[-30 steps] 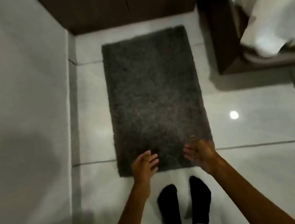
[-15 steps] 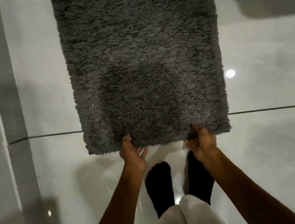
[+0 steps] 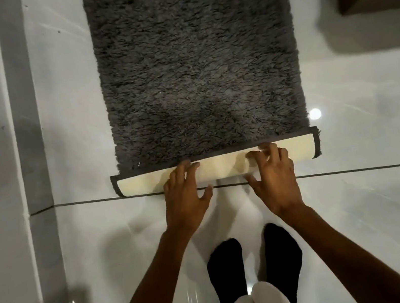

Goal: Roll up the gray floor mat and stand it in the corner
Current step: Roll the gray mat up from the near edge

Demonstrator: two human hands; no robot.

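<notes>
Since the earlier frame, the near edge of the gray floor mat (image 3: 198, 66) has been turned over away from the person, so that a strip of its pale backing (image 3: 223, 166) now faces up where shaggy pile was seen before. The hands, which had been pinching that edge, have been shifted on top of the fold.

The mat is laid on the tiled floor (image 3: 376, 200), its long side running away from the person; the folded strip lies at the near end, just beyond a dark grout line, and the rest is spread flat. The far end is cut off by the frame.

The left hand (image 3: 188, 196) and the right hand (image 3: 274, 178) are set side by side near the middle of the fold. Neither grip is closed: the fingers are spread and curved, tips pressed on the backing at the fold's far edge, and nothing is clasped (the thumbs are held low, near the floor side).

For this step to be done well, the first turn should be kept tight and square to the mat's sides, since a loose or skewed core would probably give a cone that will not stand. Even pressure from both hands is advised, and the unsupported outer ends of the fold should be watched.
</notes>
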